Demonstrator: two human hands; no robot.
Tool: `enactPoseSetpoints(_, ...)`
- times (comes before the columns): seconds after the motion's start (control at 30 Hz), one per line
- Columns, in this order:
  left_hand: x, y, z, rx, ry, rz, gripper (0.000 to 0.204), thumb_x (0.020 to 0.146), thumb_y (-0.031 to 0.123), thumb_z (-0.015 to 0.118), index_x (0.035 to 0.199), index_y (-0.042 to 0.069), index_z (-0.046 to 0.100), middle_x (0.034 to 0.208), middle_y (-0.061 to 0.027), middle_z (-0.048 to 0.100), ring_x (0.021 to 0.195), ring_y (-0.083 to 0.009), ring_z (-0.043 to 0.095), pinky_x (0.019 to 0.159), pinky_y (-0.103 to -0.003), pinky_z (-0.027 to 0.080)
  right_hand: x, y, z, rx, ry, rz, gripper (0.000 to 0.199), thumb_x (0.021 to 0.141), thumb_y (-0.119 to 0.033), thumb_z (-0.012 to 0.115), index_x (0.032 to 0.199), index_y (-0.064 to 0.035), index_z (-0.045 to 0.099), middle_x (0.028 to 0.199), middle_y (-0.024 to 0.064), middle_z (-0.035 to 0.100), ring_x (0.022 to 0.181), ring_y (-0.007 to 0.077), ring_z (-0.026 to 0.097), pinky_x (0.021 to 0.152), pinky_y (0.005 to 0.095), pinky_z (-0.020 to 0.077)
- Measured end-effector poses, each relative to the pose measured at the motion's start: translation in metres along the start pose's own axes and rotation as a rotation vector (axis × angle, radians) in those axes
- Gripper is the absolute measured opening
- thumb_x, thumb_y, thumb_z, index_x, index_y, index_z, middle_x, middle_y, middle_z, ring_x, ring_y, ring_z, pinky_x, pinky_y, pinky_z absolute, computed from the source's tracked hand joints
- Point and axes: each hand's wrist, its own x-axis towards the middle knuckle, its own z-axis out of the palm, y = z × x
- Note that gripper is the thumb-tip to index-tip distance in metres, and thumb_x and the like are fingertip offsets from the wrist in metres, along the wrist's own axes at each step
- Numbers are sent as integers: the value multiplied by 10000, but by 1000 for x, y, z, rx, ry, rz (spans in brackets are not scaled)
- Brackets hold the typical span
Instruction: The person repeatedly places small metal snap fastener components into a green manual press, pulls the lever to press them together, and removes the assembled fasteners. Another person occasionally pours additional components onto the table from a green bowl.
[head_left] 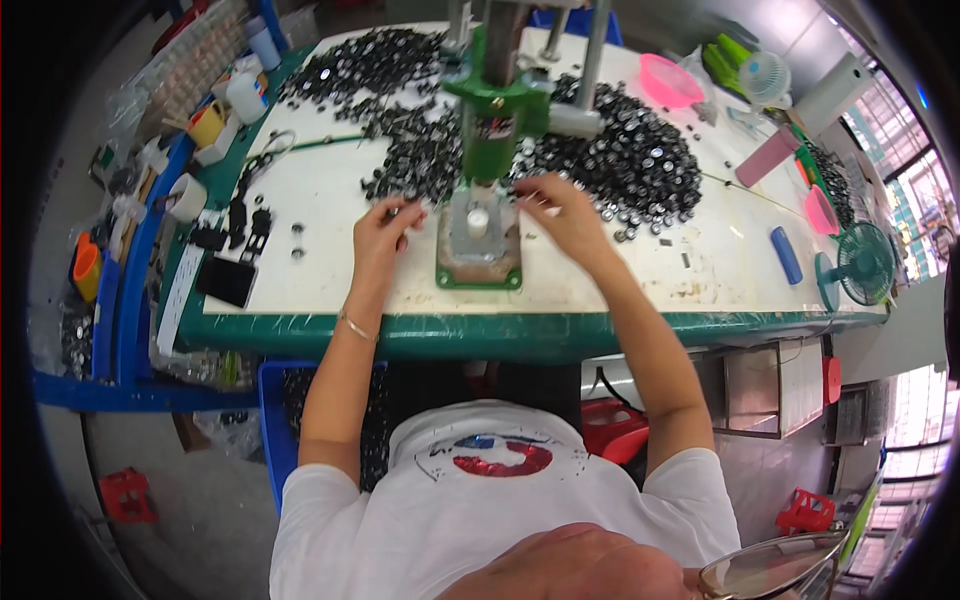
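Observation:
A green hand press (487,130) stands at the middle of the table, its ram above a metal base plate (457,240) that carries a white round seat (477,222). To the left of the base, my left hand (378,240) has its fingers curled together around a small black part (394,211). On the other side my right hand (562,215) reaches beside the ram, thumb and forefinger bent towards each other. A small dark piece seems to lie at those fingertips, too small to name. Loose black round parts (425,165) lie just beyond my left hand.
A larger heap of black and silver round parts (640,165) spreads on the right of the white tabletop (620,285). A pink basket (670,80), a blue block (786,255) and a green fan (862,265) stand further right. A black phone-like slab (227,281) lies left. Below sits a blue crate (278,430).

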Motion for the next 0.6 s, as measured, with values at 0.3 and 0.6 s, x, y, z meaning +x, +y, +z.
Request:
enactPoseSetpoints(0.3, -1, -10, 2, 195, -17, -9, 119, 823, 157, 703, 842, 48, 658, 706, 14, 635, 568, -13, 495, 468, -168, 324, 6, -24, 35, 65, -159, -19, 242, 847, -185, 646, 1009, -6, 628, 955, 112, 539, 835, 223, 619, 758, 332, 498)
enactPoseSetpoints(0.6, -3, -24, 5, 414, -37, 69, 104, 837, 107, 687, 841, 21, 630, 673, 30, 576, 576, -29, 481, 503, -182, 354, 18, -5, 32, 6, -288, -139, 296, 826, -221, 629, 1024, -5, 582, 1053, 170, 522, 938, 335, 565, 800, 391, 485)
